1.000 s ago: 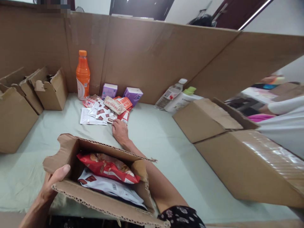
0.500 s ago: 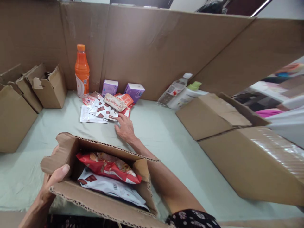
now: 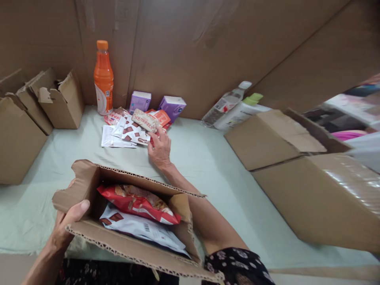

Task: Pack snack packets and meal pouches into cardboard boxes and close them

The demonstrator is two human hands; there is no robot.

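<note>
My left hand (image 3: 65, 222) grips the left end of an open cardboard box (image 3: 86, 233), thumb on the inner side. Inside the box lie a red snack bag (image 3: 139, 205) and a white bag with brown squares (image 3: 142, 228). My right hand (image 3: 161, 149) reaches past the box to a pile of snack packets, its fingers extended and thumb apart. Its fingertips touch the right end of a beige packet lettered "SQUIRRELS" (image 3: 144, 120) and red wrapping beside it. Under these lie a white packet with brown squares (image 3: 133, 130) and a plain white packet (image 3: 111, 138).
Behind the pile stand two purple packs, one on the left (image 3: 139, 102) and one on the right (image 3: 172, 107), and an orange bottle (image 3: 103, 85). A clear bottle (image 3: 224, 107) and a white bottle (image 3: 234, 116) lean right. Cardboard boxes flank both sides; a cardboard wall (image 3: 190, 59) closes the back.
My right hand has moved slightly up and right, from the white packet's edge to the beige packet's right end. The view has tilted down; my left hand keeps its grip on the box.
</note>
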